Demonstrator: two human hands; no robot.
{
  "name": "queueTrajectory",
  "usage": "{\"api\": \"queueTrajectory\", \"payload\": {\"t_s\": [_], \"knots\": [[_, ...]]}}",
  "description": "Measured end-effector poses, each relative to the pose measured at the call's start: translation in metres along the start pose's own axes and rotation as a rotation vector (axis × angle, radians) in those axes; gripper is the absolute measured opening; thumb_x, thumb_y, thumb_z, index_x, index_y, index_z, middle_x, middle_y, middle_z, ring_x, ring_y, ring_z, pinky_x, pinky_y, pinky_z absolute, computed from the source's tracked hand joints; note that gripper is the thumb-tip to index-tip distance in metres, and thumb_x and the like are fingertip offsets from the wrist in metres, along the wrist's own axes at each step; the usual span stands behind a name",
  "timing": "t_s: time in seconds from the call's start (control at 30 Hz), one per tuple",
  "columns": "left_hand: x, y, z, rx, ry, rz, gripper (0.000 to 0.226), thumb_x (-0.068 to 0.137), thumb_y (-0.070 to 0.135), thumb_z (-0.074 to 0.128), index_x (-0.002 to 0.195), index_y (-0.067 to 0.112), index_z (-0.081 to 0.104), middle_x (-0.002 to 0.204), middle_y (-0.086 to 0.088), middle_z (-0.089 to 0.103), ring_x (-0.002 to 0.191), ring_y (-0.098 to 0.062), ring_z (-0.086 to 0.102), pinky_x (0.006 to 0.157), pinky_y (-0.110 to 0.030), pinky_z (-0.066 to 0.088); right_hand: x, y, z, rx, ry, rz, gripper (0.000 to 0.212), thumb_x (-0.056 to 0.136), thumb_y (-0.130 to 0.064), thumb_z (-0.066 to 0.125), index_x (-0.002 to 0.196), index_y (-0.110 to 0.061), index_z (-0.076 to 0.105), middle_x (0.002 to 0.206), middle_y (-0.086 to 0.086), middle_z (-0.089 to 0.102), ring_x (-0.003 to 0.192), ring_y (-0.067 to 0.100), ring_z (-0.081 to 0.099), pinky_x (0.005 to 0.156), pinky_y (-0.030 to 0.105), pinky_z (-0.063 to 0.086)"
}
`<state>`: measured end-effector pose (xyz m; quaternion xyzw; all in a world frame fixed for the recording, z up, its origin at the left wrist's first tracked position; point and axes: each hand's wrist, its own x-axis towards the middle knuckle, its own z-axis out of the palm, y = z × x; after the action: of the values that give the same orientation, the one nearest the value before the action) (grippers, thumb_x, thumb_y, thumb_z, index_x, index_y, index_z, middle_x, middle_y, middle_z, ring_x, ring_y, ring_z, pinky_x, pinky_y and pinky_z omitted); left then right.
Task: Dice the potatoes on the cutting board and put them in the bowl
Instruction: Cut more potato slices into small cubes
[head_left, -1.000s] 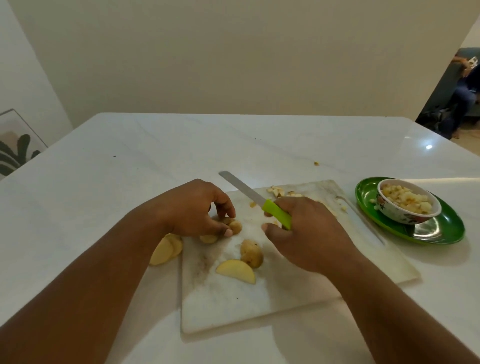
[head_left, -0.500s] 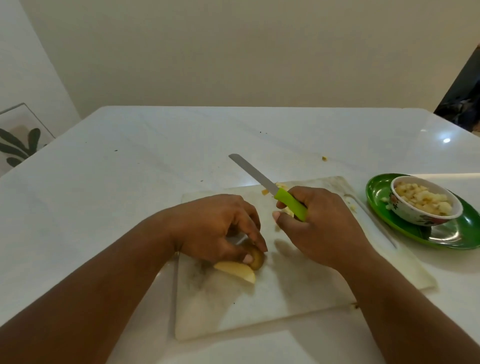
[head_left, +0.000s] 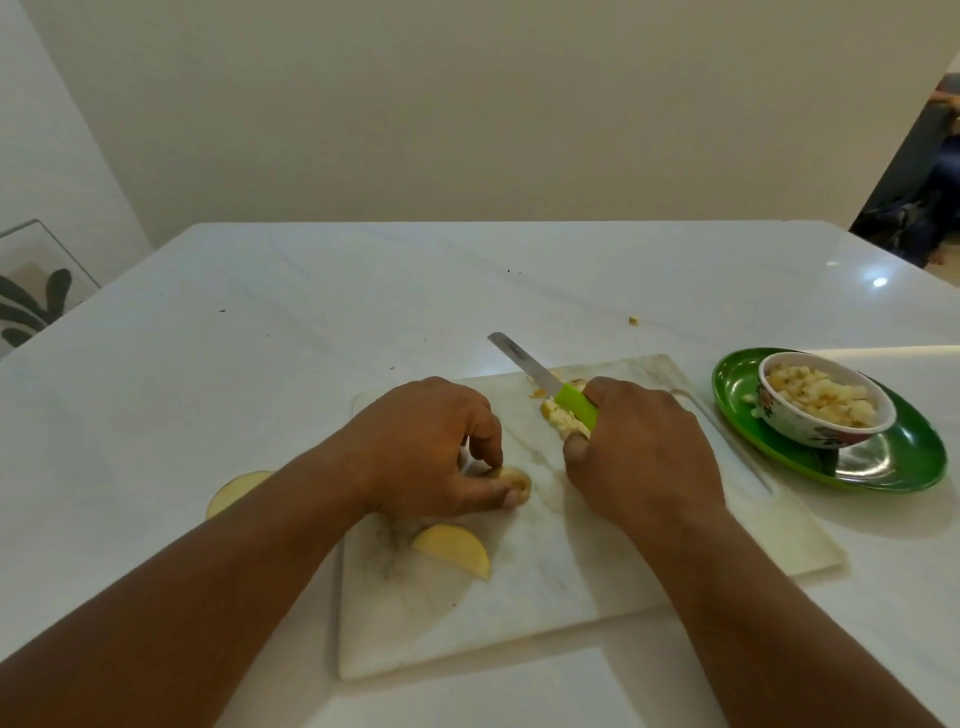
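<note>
On the white cutting board (head_left: 561, 597), my left hand (head_left: 431, 447) pinches a small potato piece (head_left: 517, 480) between thumb and fingers. My right hand (head_left: 644, 457) grips the green handle of a knife (head_left: 550, 387), blade raised and pointing up-left. Diced potato bits (head_left: 563, 418) lie under the handle. A half-round potato slice (head_left: 454, 548) lies on the board near me. Another slice (head_left: 234, 491) sits off the board's left edge, partly hidden by my left forearm. The floral bowl (head_left: 826, 428) at the right holds diced potato.
The bowl stands on a green plate (head_left: 904, 457) right of the board. A stray potato crumb (head_left: 633, 320) lies on the white table beyond the board. A framed picture (head_left: 31, 291) leans at the far left. A seated person (head_left: 940, 171) shows at the far right.
My left hand moved from the board's left side to the small potato piece and now pinches it. The right hand keeps holding the knife, shifted slightly.
</note>
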<state>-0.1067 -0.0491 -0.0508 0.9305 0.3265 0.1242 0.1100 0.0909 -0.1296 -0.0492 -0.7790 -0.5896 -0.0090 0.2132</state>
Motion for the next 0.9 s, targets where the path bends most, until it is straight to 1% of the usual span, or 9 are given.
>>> {"api": "queueTrajectory", "payload": {"t_s": [0.07,0.17,0.23,0.3,0.43,0.6,0.67,0.8,0.9], "knots": [[0.003,0.002,0.005,0.052,0.090,-0.048,0.039,0.076,0.075,0.070,0.085,0.038,0.073,0.081,0.023,0.060,0.077,0.002,0.056,0.066,-0.023,0.043,-0.003,-0.001,0.000,0.034,-0.009,-0.003,0.017,0.083,-0.035,0.060,0.099,-0.030,0.057,0.082,-0.006,0.063,0.072,0.020,0.053,0.059,0.031,0.037],[0.008,0.001,0.008,0.079,0.162,-0.132,0.039,0.079,0.074,0.067,0.096,0.041,0.075,0.088,0.023,0.062,0.083,-0.001,0.056,0.068,-0.024,0.040,-0.007,-0.005,-0.003,0.105,-0.007,-0.025,0.026,0.092,-0.041,0.052,0.116,-0.032,0.054,0.097,-0.003,0.068,0.082,0.022,0.056,0.070,0.035,0.043],[0.010,-0.002,0.010,0.070,0.177,-0.186,0.047,0.079,0.079,0.063,0.105,0.041,0.075,0.098,0.022,0.066,0.090,0.000,0.056,0.076,-0.026,0.046,-0.011,-0.005,-0.008,0.118,-0.023,-0.047,0.034,0.094,-0.030,0.047,0.128,-0.033,0.052,0.103,-0.001,0.069,0.081,0.021,0.053,0.070,0.034,0.042],[0.009,-0.004,0.009,0.046,0.171,-0.206,0.054,0.075,0.083,0.062,0.109,0.043,0.074,0.103,0.024,0.068,0.093,0.001,0.056,0.081,-0.028,0.049,-0.023,-0.004,-0.013,0.047,-0.035,-0.082,0.050,0.091,-0.022,0.045,0.139,-0.035,0.048,0.109,-0.002,0.069,0.086,0.020,0.058,0.073,0.034,0.045],[0.005,-0.003,0.007,-0.025,0.145,-0.163,0.044,0.077,0.071,0.072,0.113,0.046,0.073,0.112,0.024,0.069,0.104,0.002,0.057,0.089,-0.030,0.051,-0.054,-0.008,-0.009,-0.028,-0.068,-0.114,0.058,0.093,-0.027,0.041,0.149,-0.041,0.036,0.113,-0.010,0.064,0.092,0.012,0.060,0.071,0.026,0.043],[0.009,0.014,0.013,0.027,0.135,-0.012,0.041,0.088,0.062,0.066,0.127,0.047,0.068,0.128,0.022,0.065,0.120,-0.004,0.047,0.095,-0.027,0.042,-0.052,-0.006,0.000,0.033,-0.034,-0.083,0.056,0.094,-0.027,0.043,0.149,-0.038,0.037,0.122,-0.009,0.065,0.103,0.010,0.058,0.075,0.022,0.037],[0.011,0.018,0.016,0.057,0.125,0.016,0.040,0.092,0.059,0.063,0.130,0.047,0.065,0.129,0.022,0.065,0.121,-0.006,0.047,0.097,-0.031,0.045,-0.051,-0.005,0.001,0.081,-0.019,-0.063,0.055,0.094,-0.025,0.045,0.148,-0.038,0.040,0.123,-0.009,0.065,0.105,0.010,0.058,0.076,0.021,0.035],[0.014,0.018,0.018,0.068,0.111,0.042,0.038,0.095,0.055,0.058,0.132,0.044,0.066,0.129,0.020,0.066,0.122,-0.009,0.050,0.098,-0.040,0.048,-0.049,-0.003,0.000,0.193,-0.002,-0.015,0.051,0.094,-0.022,0.049,0.143,-0.035,0.049,0.130,-0.008,0.064,0.113,0.012,0.058,0.085,0.022,0.039],[0.016,0.018,0.020,0.092,0.114,0.059,0.039,0.097,0.057,0.055,0.129,0.041,0.069,0.129,0.021,0.067,0.121,-0.008,0.054,0.097,-0.041,0.049,-0.046,-0.004,0.000,0.269,0.023,0.016,0.049,0.094,-0.022,0.051,0.142,-0.033,0.051,0.129,-0.004,0.065,0.108,0.016,0.060,0.089,0.029,0.045]]}}
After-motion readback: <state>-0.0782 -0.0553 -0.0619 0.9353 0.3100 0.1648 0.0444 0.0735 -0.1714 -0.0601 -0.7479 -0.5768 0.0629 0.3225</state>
